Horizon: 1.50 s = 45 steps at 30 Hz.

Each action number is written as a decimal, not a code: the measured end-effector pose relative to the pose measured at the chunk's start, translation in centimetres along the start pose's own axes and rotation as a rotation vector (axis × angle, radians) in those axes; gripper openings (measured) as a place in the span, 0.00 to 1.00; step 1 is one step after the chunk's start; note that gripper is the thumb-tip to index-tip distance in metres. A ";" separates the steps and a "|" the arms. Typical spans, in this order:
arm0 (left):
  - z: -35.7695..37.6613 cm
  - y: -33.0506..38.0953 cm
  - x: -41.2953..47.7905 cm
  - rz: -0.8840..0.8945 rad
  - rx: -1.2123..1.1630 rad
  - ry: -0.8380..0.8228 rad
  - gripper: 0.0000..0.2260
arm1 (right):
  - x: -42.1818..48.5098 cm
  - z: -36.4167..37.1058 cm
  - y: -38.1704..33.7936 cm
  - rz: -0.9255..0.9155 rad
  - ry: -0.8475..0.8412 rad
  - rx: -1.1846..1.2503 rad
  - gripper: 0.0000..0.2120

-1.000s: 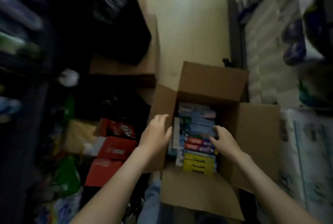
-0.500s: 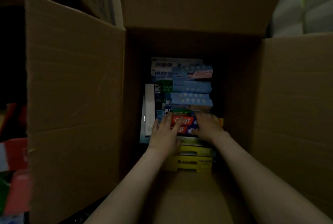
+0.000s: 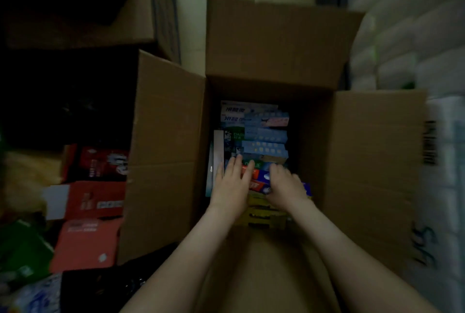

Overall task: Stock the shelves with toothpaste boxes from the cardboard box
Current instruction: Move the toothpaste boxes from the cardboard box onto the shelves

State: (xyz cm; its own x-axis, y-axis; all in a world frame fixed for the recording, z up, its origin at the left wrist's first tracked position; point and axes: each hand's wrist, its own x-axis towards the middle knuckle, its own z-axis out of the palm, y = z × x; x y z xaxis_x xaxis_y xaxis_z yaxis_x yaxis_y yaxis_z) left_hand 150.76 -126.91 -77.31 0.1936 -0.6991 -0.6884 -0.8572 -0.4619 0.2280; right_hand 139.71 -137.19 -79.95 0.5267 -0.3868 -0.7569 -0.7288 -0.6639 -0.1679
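Forearms: both bare, reaching from the bottom edge down into the open carton.
Near flap: folded out toward the person, under the forearms.
Yellow boxes (image 3: 261, 214): nearest layer of the stack, partly hidden by the wrists.
Left hand (image 3: 230, 187): lies palm down, fingers spread and extended, on the red toothpaste boxes (image 3: 254, 179); its fingertips reach the green box just beyond.
Right hand (image 3: 285, 185): fingers curled over the right end of the same red boxes; whether it actually grips one I cannot tell, the picture being dim and blurred.
Toothpaste boxes (image 3: 264, 136): stacked flat in the bottom of the carton, blue and pale ones beyond the hands, one white box standing on edge along the left side.
Cardboard box (image 3: 364, 161): brown, all four flaps open; left flap upright, right flap spread outward with dark print, far flap raised.
Left of the carton: red packages (image 3: 93, 202) piled on the floor, green ones nearer the corner.
Right of the carton: white wrapped packs (image 3: 415, 48), stacked high.
Far left: another brown carton (image 3: 141, 10), mostly in shadow.
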 end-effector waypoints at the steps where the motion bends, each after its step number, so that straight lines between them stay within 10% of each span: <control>1: -2.0 0.1 -1.9 0.015 0.022 0.023 0.36 | -2.1 -2.0 -0.9 -0.039 0.040 -0.025 0.30; 14: -27.9 -5.2 -30.0 0.025 -0.098 0.376 0.27 | -25.8 -27.3 -18.5 -0.576 0.477 -0.413 0.37; 28: -29.8 -18.7 -54.4 -0.369 -0.329 0.736 0.25 | -34.3 -34.6 -41.5 -0.961 0.505 -0.479 0.34; 38: -26.8 -23.8 -69.8 -0.270 -1.575 0.792 0.11 | -38.6 -34.8 -55.0 -1.187 0.241 -0.056 0.22; 42: -25.5 -24.4 -73.9 -0.105 -2.001 1.184 0.14 | -40.1 -34.3 -59.3 -1.197 0.130 0.071 0.16; 45: -24.8 -25.3 -75.2 -0.293 -1.797 1.451 0.12 | -41.4 -33.8 -62.5 -1.226 0.124 0.167 0.14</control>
State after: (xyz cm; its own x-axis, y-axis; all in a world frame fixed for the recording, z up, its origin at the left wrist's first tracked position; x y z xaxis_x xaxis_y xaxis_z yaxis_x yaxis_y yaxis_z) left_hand 169.74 -76.13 -14.22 0.9735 0.0372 -0.2255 0.2184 0.1398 0.9658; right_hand 178.29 -101.33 -16.78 0.9300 0.3671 0.0193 0.2314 -0.5438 -0.8067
